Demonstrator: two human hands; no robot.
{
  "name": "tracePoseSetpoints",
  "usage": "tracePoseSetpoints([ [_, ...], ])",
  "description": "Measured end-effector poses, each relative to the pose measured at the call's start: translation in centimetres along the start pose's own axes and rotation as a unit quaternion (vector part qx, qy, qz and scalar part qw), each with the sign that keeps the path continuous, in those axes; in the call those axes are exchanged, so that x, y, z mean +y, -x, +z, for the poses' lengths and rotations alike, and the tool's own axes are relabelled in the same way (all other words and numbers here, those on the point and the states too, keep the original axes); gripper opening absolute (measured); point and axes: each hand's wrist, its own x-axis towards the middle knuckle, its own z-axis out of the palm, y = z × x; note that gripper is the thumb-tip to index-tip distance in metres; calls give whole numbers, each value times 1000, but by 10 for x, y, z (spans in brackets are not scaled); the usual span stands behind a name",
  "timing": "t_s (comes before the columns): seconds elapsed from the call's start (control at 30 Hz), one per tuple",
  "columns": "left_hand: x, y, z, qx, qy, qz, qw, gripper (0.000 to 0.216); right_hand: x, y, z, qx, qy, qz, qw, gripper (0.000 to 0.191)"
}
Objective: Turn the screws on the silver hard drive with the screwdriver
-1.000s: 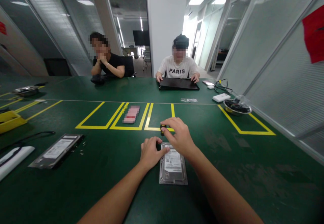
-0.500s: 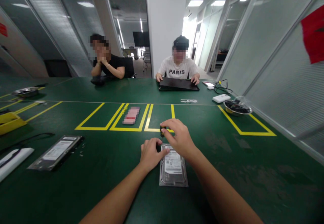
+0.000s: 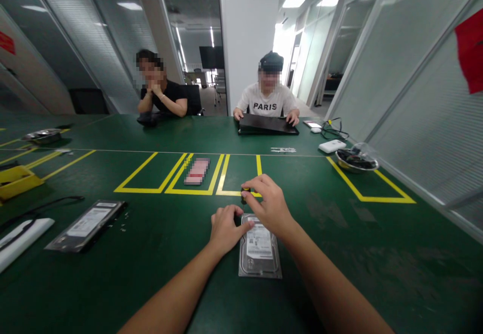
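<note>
Lower centre: R hand (image 3: pixel 269 202) pinches stubby black-and-yellow screwdriver (image 3: pixel 243 199) upright over silver rectangular metal hard drive (image 3: pixel 260 264) — L hand (image 3: pixel 225 229) on top-left edge, prob. steadying; clamped, can't tell.

On my feed, a hard drive (image 3: pixel 260 262) lies straight ahead on the desk (image 3: pixel 162 294), with my left hand (image 3: pixel 225 229) at its left edge and my right hand (image 3: pixel 268 200) above its far end, holding a screwdriver (image 3: pixel 245 196) over the far left corner. Off to my left lies a second drive (image 3: pixel 87 223), loose bits (image 3: pixel 123 227) just right of it and a tray (image 3: pixel 30 183) beyond. Ahead, a phone-like item (image 3: pixel 196 171) lies inside a taped outline (image 3: pixel 188 192); far right, I have a bowl (image 3: pixel 357 169). Two people sit behind the desk.
</note>
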Motion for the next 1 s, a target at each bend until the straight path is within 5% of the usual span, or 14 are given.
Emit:
tracePoseSetpoints([
  [1.0,1,-1,1,-6,-14,-1,1000,36,-2,-2,-5,-6,13,0,1000,12],
])
